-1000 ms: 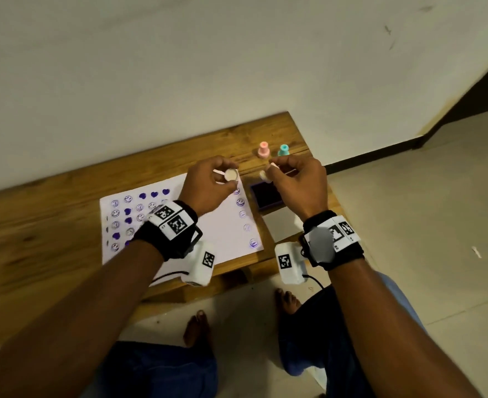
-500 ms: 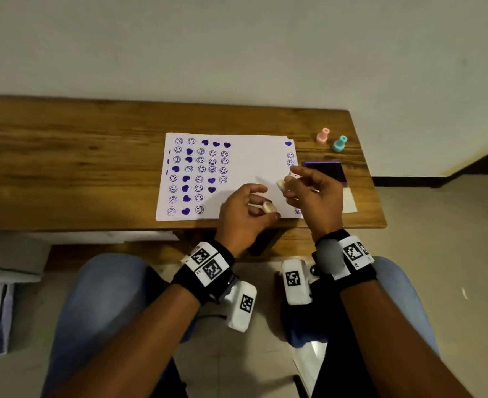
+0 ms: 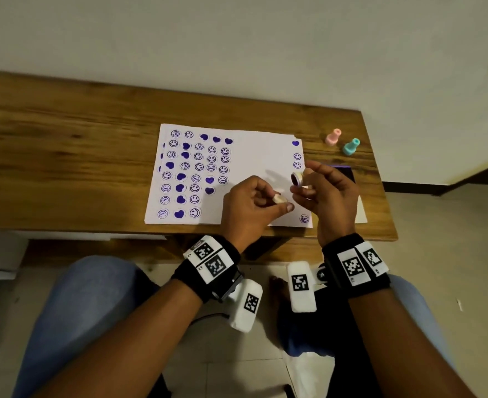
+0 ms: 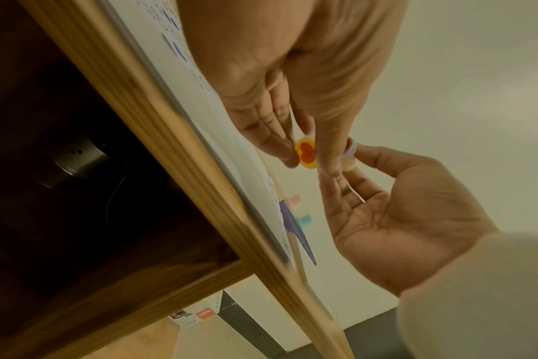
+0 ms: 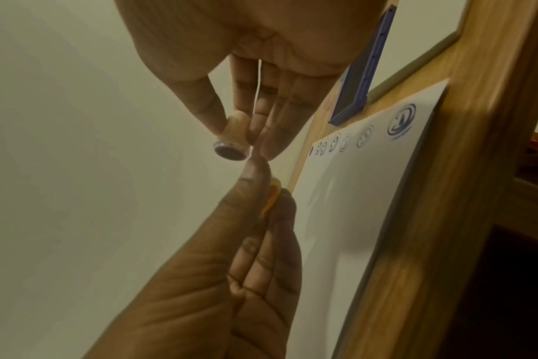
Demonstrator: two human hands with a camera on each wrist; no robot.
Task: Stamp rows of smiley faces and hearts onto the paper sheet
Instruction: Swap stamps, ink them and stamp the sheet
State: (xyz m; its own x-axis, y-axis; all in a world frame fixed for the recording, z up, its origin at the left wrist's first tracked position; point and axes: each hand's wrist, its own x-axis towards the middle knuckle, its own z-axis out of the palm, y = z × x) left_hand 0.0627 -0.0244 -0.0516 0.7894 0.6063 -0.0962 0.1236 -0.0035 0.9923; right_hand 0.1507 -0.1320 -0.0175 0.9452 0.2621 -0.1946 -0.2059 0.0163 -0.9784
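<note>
- Left hand (image 3: pixel 251 201) is hovering over the lower right part of the paper sheet (image 3: pixel 254 156), thumb and fingertips pinching a small round stamp (image 3: pixel 279 199). From the left wrist view its face is yellow-rimmed with a red heart shape (image 4: pixel 306 153).
- Right hand (image 3: pixel 327 193) is just to the right of it, pinching a second little stamp (image 3: pixel 297 178) between thumb and fingers, lifted off the paper. The inked purple face is turned sideways toward the left hand, and the right wrist view shows that dark round face (image 5: pixel 231 151) pretty clearly.
- The two hands are super close, fingertips nearly touching, both above the sheet and not pressing on it.
- The sheet lies flat on the wooden table (image 3: pixel 64 145); looks like more than one sheet stacked. Left part is filled with columns of purple smileys and hearts, middle is blank, and there's one heart plus smileys down the right edge.
- Purple ink pad (image 3: pixel 347 172) sits just right of the paper, mostly hidden behind the right hand.
- A pink stamp (image 3: pixel 333 137) and a teal stamp (image 3: pixel 351 146) stand upright near the table's far right corner, side by side.
</note>
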